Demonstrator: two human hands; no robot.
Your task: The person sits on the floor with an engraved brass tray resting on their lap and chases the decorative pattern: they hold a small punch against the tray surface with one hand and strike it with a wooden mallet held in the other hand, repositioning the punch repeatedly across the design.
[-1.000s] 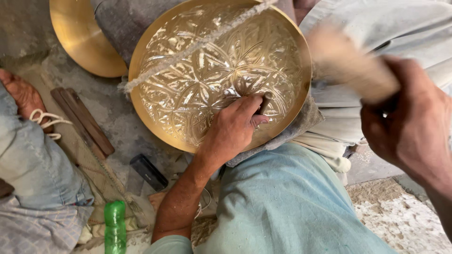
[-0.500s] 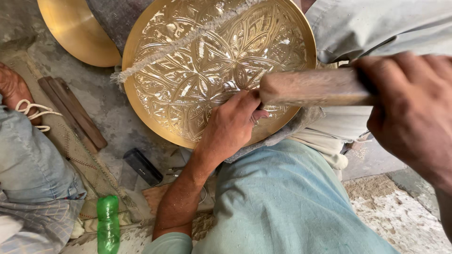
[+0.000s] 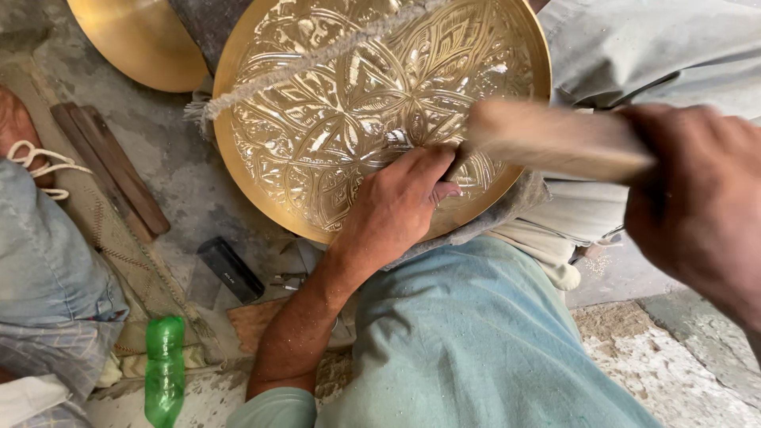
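Note:
A large round brass tray [image 3: 349, 103] with an engraved floral pattern leans against my leg. My left hand [image 3: 400, 202] rests on its lower part, fingers closed around a small metal chisel whose tip touches the pattern. My right hand [image 3: 697, 206] grips the handle of a wooden mallet [image 3: 547, 139], blurred with motion, its head just above the left hand. A frayed rope [image 3: 317, 55] runs diagonally across the tray's upper face.
A second, plain brass dish [image 3: 135, 43] lies at the top left. Wooden sticks [image 3: 111, 166], a dark block [image 3: 230, 269] and a green plastic bottle [image 3: 164, 368] lie on the dusty floor. Another person's foot and denim-clad leg [image 3: 40, 254] fill the left edge.
The mallet has swung down from its raised position at the upper right toward the chisel. My left hand has stayed on the tray. The view has shifted slightly.

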